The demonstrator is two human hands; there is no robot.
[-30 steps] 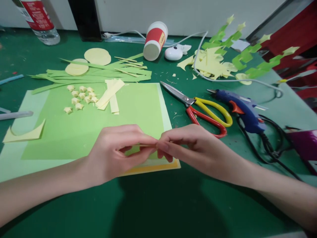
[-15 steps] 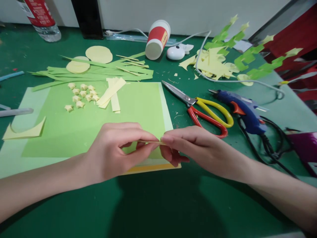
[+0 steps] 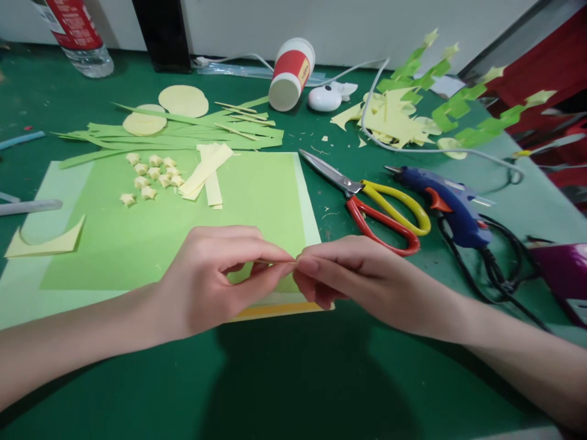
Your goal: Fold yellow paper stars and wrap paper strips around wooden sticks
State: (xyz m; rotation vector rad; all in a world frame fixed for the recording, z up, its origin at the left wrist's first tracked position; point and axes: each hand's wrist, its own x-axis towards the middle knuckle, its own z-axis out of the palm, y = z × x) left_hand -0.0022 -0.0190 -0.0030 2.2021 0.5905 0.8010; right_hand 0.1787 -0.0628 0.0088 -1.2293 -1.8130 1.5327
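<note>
A thin yellow paper strip (image 3: pixel 271 263), seen edge-on, is pinched between the fingertips of my left hand (image 3: pixel 215 281). My right hand (image 3: pixel 353 269) is closed at the strip's right end, thumb and forefinger pressed together and touching the left fingertips. Most of the strip is hidden by the fingers. Both hands are above the front edge of a stack of green paper sheets (image 3: pixel 257 201). Farther back on the sheets lie several small folded paper stars (image 3: pixel 153 174) and a few pale yellow strips (image 3: pixel 208 171), two of them crossed.
Scissors (image 3: pixel 362 195) and a blue glue gun (image 3: pixel 444 201) with a black cord lie to the right. Behind are green paper strips (image 3: pixel 183 137), yellow paper circles (image 3: pixel 183 101), a paper cup (image 3: pixel 292 73), yellow scraps (image 3: pixel 394 116) and a bottle (image 3: pixel 82 36). A curved offcut (image 3: pixel 46 241) lies left.
My right hand has shifted slightly left, its fingers drawing in closer to the left fingertips. Less of the strip shows between the hands. My left hand stays in place.
</note>
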